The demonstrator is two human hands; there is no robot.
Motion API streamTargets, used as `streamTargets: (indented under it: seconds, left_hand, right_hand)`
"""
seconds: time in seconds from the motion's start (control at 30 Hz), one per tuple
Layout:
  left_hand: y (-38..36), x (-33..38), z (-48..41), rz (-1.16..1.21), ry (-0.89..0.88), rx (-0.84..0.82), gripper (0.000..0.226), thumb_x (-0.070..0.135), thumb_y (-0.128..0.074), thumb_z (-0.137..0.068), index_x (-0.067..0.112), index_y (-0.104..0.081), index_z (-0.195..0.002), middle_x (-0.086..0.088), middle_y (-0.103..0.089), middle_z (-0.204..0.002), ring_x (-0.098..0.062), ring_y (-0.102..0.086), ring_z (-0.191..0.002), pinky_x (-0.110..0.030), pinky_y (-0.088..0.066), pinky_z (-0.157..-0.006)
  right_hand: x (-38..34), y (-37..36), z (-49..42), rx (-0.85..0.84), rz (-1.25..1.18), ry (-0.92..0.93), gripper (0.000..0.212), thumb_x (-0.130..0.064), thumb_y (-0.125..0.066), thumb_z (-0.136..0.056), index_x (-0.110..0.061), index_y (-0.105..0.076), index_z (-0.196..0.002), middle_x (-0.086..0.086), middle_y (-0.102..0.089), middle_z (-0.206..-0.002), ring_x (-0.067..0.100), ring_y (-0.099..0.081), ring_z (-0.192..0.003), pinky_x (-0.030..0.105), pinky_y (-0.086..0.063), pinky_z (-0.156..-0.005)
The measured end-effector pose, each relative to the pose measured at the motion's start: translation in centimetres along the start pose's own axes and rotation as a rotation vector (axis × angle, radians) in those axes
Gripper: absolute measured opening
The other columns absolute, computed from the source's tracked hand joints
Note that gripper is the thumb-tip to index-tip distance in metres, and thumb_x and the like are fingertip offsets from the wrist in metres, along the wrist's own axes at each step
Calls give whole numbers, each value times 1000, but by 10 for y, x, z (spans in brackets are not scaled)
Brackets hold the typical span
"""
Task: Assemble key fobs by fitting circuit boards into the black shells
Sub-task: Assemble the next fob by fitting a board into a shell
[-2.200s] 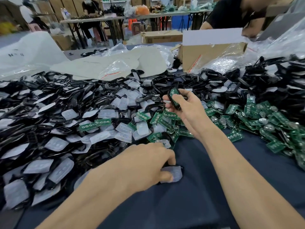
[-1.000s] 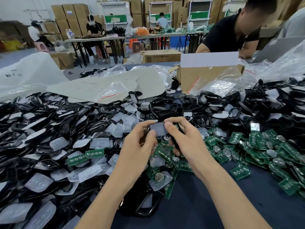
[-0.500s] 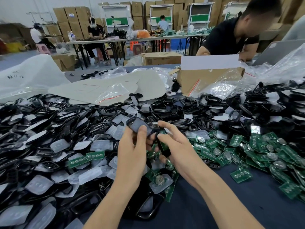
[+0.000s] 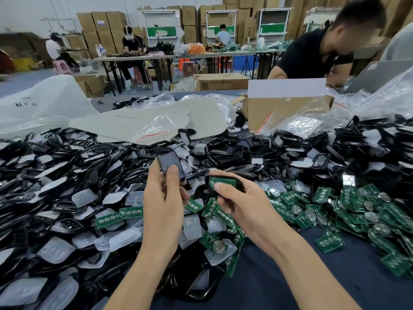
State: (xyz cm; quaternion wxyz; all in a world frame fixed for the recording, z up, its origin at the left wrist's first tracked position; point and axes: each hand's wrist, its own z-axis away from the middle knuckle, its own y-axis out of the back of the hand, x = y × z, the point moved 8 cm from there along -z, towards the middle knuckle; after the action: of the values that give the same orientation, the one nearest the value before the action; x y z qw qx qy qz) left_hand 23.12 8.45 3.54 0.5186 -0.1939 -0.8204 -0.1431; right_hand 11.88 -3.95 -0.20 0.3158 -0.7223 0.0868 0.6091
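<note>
Since half a second ago the hands have drawn slightly apart, and the shell in the right one now faces up, showing its green board. The left hand (image 4: 163, 204) pinches a grey-faced black shell (image 4: 168, 163) between thumb and fingers and holds it upright, above the heap. The right hand (image 4: 245, 209), just beside it, curls round an open black shell (image 4: 238, 183) with a circuit board (image 4: 224, 181) seated inside, and its thumb presses on the board's near end. The two shells are close but not touching.

Left of the hands, a deep pile of black shells (image 4: 67, 166) is mixed with translucent button pads (image 4: 58, 249). Right of the hands, loose green boards (image 4: 335, 209) lie spread over the dark blue desk (image 4: 279, 276), and some also lie directly beneath the hands. Beyond the hands are clear plastic bags (image 4: 154, 128) and a torn cardboard box (image 4: 279, 110). A person in a black shirt (image 4: 312, 54) bends over the far side.
</note>
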Motion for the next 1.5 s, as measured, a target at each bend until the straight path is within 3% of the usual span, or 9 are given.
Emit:
streamTargets:
  seconds: [0.17,0.27,0.37,0.47,0.6,0.77,1.0,1.13,1.5]
  left_hand:
    - [-8,-1,4,-142,-50,-105,44,49,-44,-99,28,-53,-136,10,-66,-88,-10,-57,-70,-29,-53,-68]
    - [-17,-1,8,-244,-90,-213,46,52,-44,-96,30,-56,-135,20,-63,-77,-7,-57,-64,-24,-49,-62]
    - [-23,-2,11,-313,-117,-302,47,54,-44,-95,33,-57,-135,14,-66,-77,-9,-60,-65,-25,-50,-60]
    - [-18,1,10,-330,-128,-249,47,53,-45,-96,31,-58,-135,14,-65,-75,-7,-59,-66,-20,-46,-58]
    - [-9,4,6,-299,-145,-164,41,52,-45,-96,36,-57,-132,28,-61,-72,2,-58,-64,-11,-41,-57]
    - [-24,6,12,-480,-235,-319,51,52,-42,-94,31,-58,-137,27,-61,-88,6,-58,-79,-4,-39,-71]
    - [-23,7,14,-504,-257,-278,44,48,-46,-96,32,-60,-135,22,-63,-97,2,-57,-78,-29,-52,-75]
    - [-26,10,16,-527,-270,-284,44,41,-49,-97,25,-60,-137,7,-71,-102,-19,-68,-88,-45,-56,-76]
    - [-25,18,19,-608,-339,-254,44,39,-48,-98,29,-57,-140,2,-61,-79,-20,-56,-62,-45,-53,-55]
  right_hand:
    - [-2,-4,3,-40,161,26,21,-23,-75,-86,-30,-78,-105,-12,-59,-66,3,-50,-59,16,-42,-54]
    - [-4,1,1,2,164,48,27,-31,-78,-81,-29,-77,-108,-11,-57,-66,5,-48,-60,18,-42,-55]
    - [-9,7,0,74,91,83,8,-28,-77,-82,-31,-80,-89,-8,-56,-63,6,-48,-58,21,-43,-54]
    - [-8,12,-1,101,62,70,10,-24,-78,-84,-27,-79,-75,-5,-56,-61,8,-50,-56,26,-46,-58]
    - [-3,7,3,42,309,19,27,-42,-72,-81,-16,-75,-83,1,-55,-62,15,-56,-59,42,-49,-73]
    - [0,-3,6,-45,451,1,23,-33,-62,-98,-27,-73,-80,-13,-64,-67,21,-67,-75,31,-53,-66]
    - [-2,-1,8,-4,498,-18,22,-32,-62,-100,-20,-70,-83,-1,-73,-69,7,-63,-59,12,-43,-55]
    - [1,-2,7,-1,503,-47,27,-33,-61,-100,-8,-71,-95,-1,-72,-72,12,-67,-68,28,-47,-66]
    - [-2,-9,8,-100,398,-11,15,-31,-61,-97,-21,-71,-102,-10,-75,-87,10,-71,-82,22,-56,-79]
